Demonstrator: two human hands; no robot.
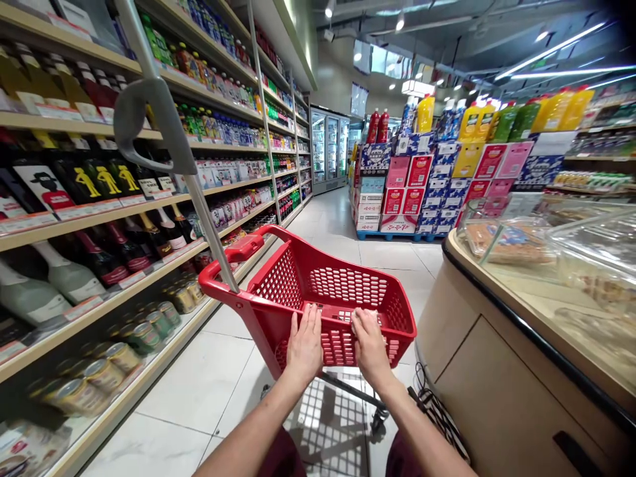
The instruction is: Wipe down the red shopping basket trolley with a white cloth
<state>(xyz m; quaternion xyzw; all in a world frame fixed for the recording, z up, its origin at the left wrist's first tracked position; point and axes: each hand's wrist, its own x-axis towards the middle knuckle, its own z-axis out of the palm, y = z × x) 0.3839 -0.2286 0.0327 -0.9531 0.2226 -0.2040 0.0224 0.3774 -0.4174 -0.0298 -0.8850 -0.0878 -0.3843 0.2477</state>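
Note:
A red plastic shopping cart (355, 281) with perforated basket walls stands sideways before me on its small wheels. My left hand (304, 341) lies on its near side, fingers stretched upward across the rim. To its right, my right hand (371, 341) has its fingers bent over the same rim. The red push handle (211, 271) is at the cart's left end, away from both hands. From beside it a grey metal pole (201, 209) rises up and left, carrying a grey plastic loop (149, 126).
Shelves of bottles and cans (142, 212) line the left side. On the right stands a rounded display counter (501, 371) with clear covers; black cables (437, 411) lie at its foot. Stacked drink cartons (405, 192) stand ahead. Glass-door coolers (328, 146) are farther back. Pale floor tiles (209, 374) surround the cart.

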